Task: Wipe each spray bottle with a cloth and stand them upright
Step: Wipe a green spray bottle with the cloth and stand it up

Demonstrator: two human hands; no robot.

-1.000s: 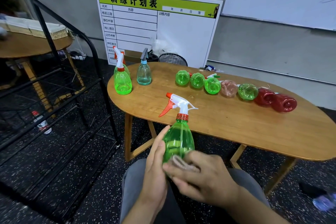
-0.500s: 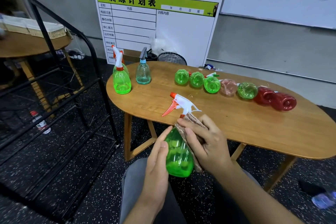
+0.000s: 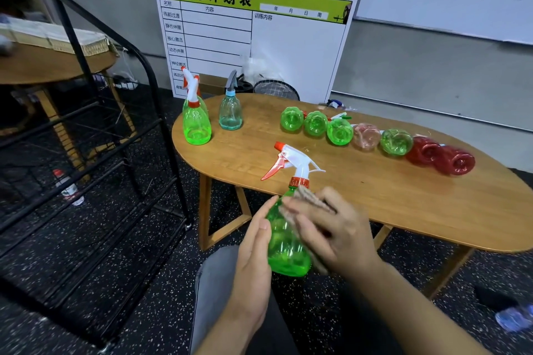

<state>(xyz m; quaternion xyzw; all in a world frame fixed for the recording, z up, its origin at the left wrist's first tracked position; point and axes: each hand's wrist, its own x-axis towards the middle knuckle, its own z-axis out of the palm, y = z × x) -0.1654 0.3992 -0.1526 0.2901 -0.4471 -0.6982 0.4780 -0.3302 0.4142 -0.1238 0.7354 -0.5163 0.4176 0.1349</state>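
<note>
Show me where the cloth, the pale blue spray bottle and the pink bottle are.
cloth [image 3: 307, 196], head view, top fold beside the bottle neck.
pale blue spray bottle [image 3: 230, 112], head view, middle of its body.
pink bottle [image 3: 366, 136], head view, its base.

Green spray bottle with white-and-red trigger head is being held upright off the table, beige cloth lying against its shoulder. Two bottles, green and pale teal, are standing upright. Seven more are lying sideways in a row.
</note>
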